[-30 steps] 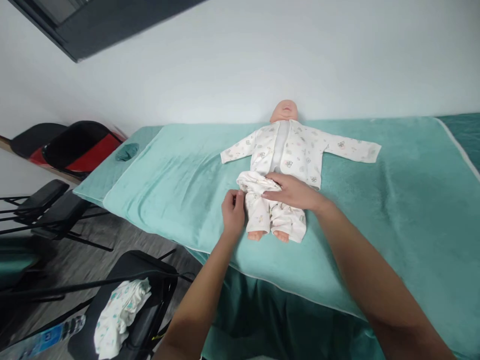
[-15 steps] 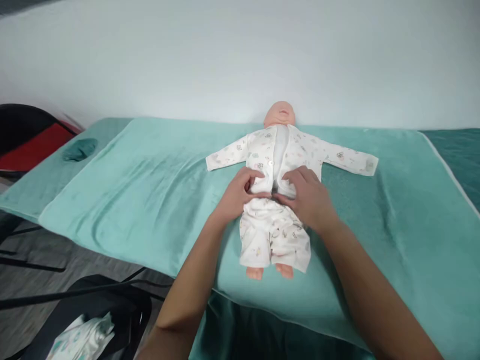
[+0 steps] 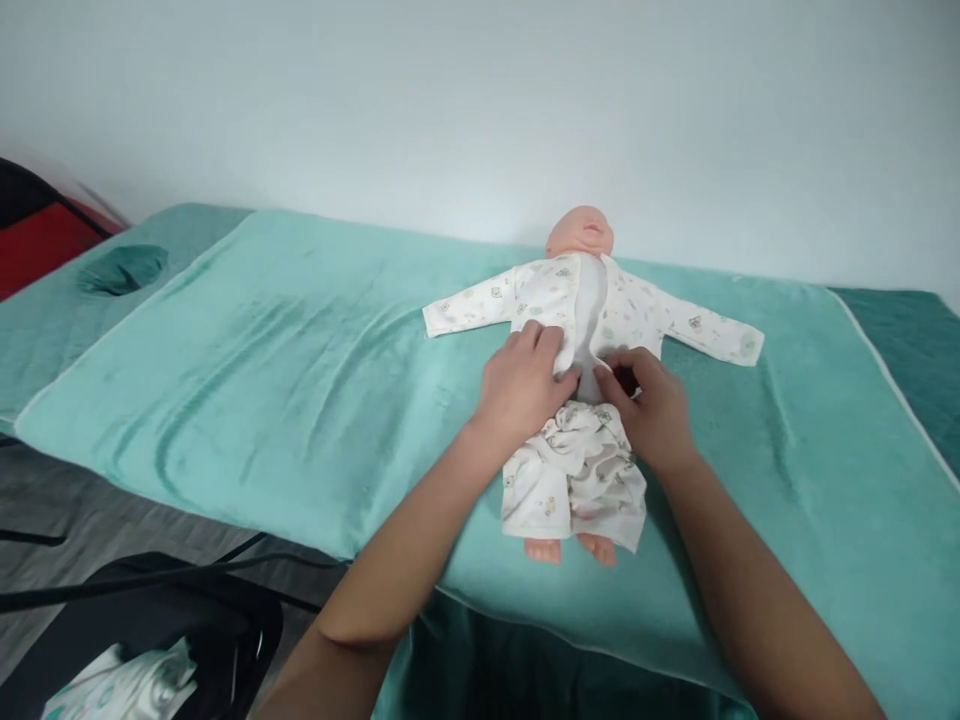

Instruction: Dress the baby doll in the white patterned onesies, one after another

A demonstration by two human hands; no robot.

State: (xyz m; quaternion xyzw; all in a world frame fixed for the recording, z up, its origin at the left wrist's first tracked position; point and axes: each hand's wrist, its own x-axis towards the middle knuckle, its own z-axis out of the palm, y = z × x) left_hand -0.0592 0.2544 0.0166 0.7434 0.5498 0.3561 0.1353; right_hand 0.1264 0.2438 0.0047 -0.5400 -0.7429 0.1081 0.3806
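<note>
A baby doll [image 3: 581, 232] lies on its back, its head toward the wall. It wears a white patterned baby shirt [image 3: 637, 310], whose front hangs apart over a pale strip of torso. Patterned trousers [image 3: 536, 500] sit bunched at the waist, and its feet show below them. With curled fingers, my left hand [image 3: 521, 385] grips the shirt's left front edge near the hem. My right hand [image 3: 649, 405] pinches the opposite front edge between thumb and fingers. Part of the hem is hidden beneath both hands.
A green plush cover [image 3: 262, 350] spreads over the long bed against the white wall [image 3: 375, 110]. The bed has a face hole [image 3: 124, 270] at the left. Below left, a black chair [image 3: 172, 620] carries bundled printed cloth [image 3: 131, 685]. A red-and-black chair [image 3: 45, 235] stands far left.
Both hands have shifted their hold along the shirt's lower front. The shirt's two edges lie further apart, showing more torso. The view has turned slightly, moving the doll rightward.
</note>
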